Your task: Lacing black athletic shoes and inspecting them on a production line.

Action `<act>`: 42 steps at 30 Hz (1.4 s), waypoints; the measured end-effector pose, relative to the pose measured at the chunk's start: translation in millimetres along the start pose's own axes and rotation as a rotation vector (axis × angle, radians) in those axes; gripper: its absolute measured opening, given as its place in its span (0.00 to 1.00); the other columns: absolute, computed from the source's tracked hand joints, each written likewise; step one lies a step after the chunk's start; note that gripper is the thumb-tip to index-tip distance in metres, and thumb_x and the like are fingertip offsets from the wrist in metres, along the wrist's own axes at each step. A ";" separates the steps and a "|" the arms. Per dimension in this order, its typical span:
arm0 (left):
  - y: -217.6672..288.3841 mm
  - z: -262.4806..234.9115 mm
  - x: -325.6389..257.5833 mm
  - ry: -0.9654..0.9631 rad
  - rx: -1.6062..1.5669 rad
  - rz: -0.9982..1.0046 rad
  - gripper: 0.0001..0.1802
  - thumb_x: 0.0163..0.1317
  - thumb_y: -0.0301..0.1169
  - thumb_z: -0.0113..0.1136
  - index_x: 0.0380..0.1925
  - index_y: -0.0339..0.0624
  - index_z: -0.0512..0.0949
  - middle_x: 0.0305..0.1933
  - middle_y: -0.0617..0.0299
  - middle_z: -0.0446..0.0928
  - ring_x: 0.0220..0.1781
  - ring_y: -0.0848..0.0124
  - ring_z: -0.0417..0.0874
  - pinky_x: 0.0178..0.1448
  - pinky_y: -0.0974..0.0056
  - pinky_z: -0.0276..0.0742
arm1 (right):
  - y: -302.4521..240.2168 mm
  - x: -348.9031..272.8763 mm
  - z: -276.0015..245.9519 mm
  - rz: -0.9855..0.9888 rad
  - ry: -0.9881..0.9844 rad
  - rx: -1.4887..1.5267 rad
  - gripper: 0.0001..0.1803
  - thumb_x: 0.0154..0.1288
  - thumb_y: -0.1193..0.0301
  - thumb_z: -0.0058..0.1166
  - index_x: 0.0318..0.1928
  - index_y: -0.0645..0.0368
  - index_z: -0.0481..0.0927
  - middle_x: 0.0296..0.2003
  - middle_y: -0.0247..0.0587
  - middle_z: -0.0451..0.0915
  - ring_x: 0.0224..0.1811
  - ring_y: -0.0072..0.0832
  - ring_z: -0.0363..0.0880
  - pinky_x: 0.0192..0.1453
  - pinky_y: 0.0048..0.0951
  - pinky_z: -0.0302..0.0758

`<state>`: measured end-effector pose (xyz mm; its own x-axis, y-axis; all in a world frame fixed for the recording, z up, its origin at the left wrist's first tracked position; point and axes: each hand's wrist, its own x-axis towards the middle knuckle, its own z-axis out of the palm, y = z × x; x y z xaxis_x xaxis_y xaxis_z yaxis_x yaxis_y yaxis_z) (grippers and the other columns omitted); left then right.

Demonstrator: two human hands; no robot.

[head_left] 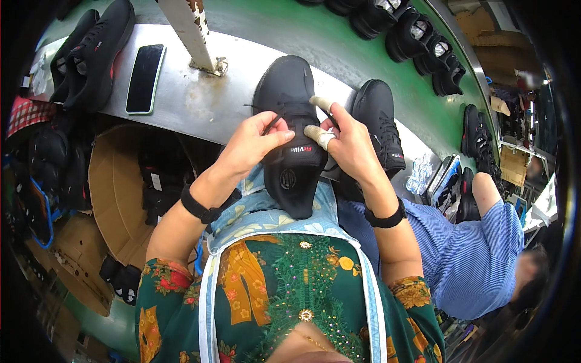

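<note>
A black sneaker [285, 81] rests in front of me, toe pointing away, its heel end over my apron. My left hand [259, 138] is closed at the laces, with the thin dark end of a shoelace [273, 124] pinched between thumb and fingertips. On the other side of the tongue, my right hand [348, 142] pinches a dark strand of the lace. Its thumb and forefinger wear beige finger covers [319, 134]. Just to the right stands a second black sneaker [376, 112], untouched by either hand.
A phone [145, 78] lies on the metal bench [227, 48] beside another pair of black shoes [97, 57]. A rusty post [192, 30] rises from the bench. More shoes [408, 36] line the green surface [339, 54]. Cardboard boxes [121, 187] are below left. A co-worker in blue [472, 254] sits right.
</note>
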<state>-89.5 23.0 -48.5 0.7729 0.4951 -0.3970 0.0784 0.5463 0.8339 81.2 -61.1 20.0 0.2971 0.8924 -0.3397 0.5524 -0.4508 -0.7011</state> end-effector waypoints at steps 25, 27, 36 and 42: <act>3.0 -51.1 -14.0 -0.019 -0.243 -0.129 0.06 0.63 0.33 0.53 0.30 0.45 0.70 0.22 0.78 0.62 0.18 0.86 0.53 0.23 0.77 0.49 | 36.9 14.5 33.9 0.118 -0.053 0.880 0.24 0.63 0.72 0.51 0.60 0.53 0.67 0.31 0.25 0.69 0.26 0.10 0.61 0.27 0.13 0.59; 4.8 -52.0 -14.0 -0.078 -0.220 -0.094 0.06 0.64 0.33 0.54 0.31 0.44 0.71 0.22 0.76 0.63 0.18 0.86 0.54 0.24 0.77 0.51 | 29.9 15.3 29.3 0.100 -0.060 0.847 0.26 0.60 0.73 0.53 0.60 0.55 0.67 0.31 0.25 0.69 0.26 0.11 0.60 0.30 0.15 0.62; 36.7 -19.2 -33.7 0.153 0.654 0.224 0.07 0.55 0.25 0.60 0.32 0.36 0.73 0.26 0.68 0.67 0.25 0.82 0.63 0.29 0.73 0.63 | -21.0 -13.3 18.6 -0.187 0.084 -0.022 0.25 0.54 0.79 0.57 0.55 0.55 0.73 0.30 0.41 0.74 0.30 0.31 0.76 0.37 0.28 0.73; 35.2 -25.9 -25.9 0.030 0.490 0.015 0.08 0.54 0.26 0.62 0.28 0.39 0.71 0.21 0.71 0.63 0.24 0.84 0.61 0.27 0.75 0.60 | -28.4 -6.2 13.1 -0.069 -0.052 0.086 0.26 0.55 0.80 0.55 0.57 0.56 0.71 0.29 0.41 0.73 0.30 0.30 0.75 0.37 0.28 0.73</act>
<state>-123.0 46.9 -18.7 0.7585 0.5235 -0.3881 0.3598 0.1601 0.9192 53.5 -53.5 33.8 0.2190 0.9219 -0.3195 0.5004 -0.3872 -0.7744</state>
